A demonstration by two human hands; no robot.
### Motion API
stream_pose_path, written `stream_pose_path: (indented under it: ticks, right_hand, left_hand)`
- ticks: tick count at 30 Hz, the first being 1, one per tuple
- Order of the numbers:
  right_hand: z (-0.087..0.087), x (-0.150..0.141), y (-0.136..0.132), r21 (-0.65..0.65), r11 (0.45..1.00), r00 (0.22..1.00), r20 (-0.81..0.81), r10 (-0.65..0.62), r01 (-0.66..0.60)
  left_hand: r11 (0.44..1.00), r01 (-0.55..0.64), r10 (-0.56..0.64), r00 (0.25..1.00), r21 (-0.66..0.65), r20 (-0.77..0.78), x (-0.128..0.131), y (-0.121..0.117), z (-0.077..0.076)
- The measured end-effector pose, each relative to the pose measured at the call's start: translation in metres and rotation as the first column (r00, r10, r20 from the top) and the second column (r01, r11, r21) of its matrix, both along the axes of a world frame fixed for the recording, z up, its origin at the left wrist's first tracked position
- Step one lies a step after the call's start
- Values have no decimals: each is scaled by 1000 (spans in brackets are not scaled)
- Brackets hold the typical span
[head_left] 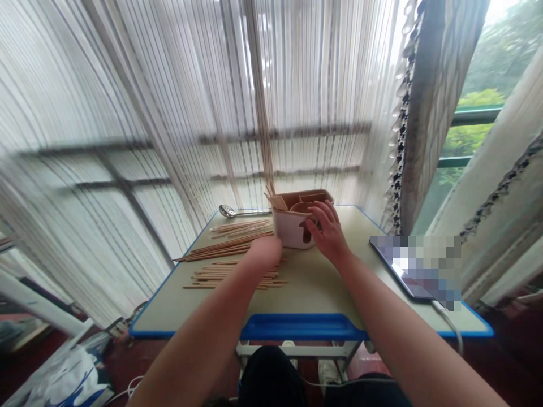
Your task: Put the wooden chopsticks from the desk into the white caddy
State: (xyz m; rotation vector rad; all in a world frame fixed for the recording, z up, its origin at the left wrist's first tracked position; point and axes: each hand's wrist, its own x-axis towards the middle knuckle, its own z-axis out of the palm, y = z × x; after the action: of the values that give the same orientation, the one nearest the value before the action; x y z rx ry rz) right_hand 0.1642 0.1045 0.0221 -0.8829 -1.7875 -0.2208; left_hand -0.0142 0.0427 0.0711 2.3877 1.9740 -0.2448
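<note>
From my seat far from the rig, I see the white and brown container (288, 229) standing upright towards the back of the worktop (314, 294), with pale sticks (276, 202) leaning out of its left side. The right hand (332, 236) is at the container's right-hand side; its fingers (323, 208) are spread and slightly curled near the rim, the thumb beside the opening in the front wall, and I make out nothing pinched between them. The left hand (268, 251) is down by the lower left front corner, at the near ends of the long brown sticks (224, 249). Its fingers are out of my view, so I cannot tell whether they pinch anything or whether they touch the wall. Left of the container, thin pale sticks (241, 228) lie behind the long ones and a looser row of short sticks (216, 278) in front, while the slotted spoon (228, 211) rests at the back edge. To handle this well, I would steady the container with light pressure low on its side — pushing high on the rim could tip it — and work the left hand with a flat wrist, so the forearm doesn't roll the short sticks beneath it. A tablet (392, 257) lies well apart, on the right.
</note>
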Motion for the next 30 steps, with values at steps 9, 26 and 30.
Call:
stream_pose_path:
  ticks: [9,26,30]
  right_hand:
    - [0,1,-1,2,1000,1000,0,-2,2]
    - [-1,1,-1,12,1000,1000,-10,15,-15]
    - [-2,1,1,23,1000,1000,-12,13,-13]
  left_hand:
    - [984,136,-155,972,119,175,-14,5,7]
    - [811,-301,-582,-332,502,742,-34,4,43]
    - [832,-406,-554,-557,379,619,-55,7,55]
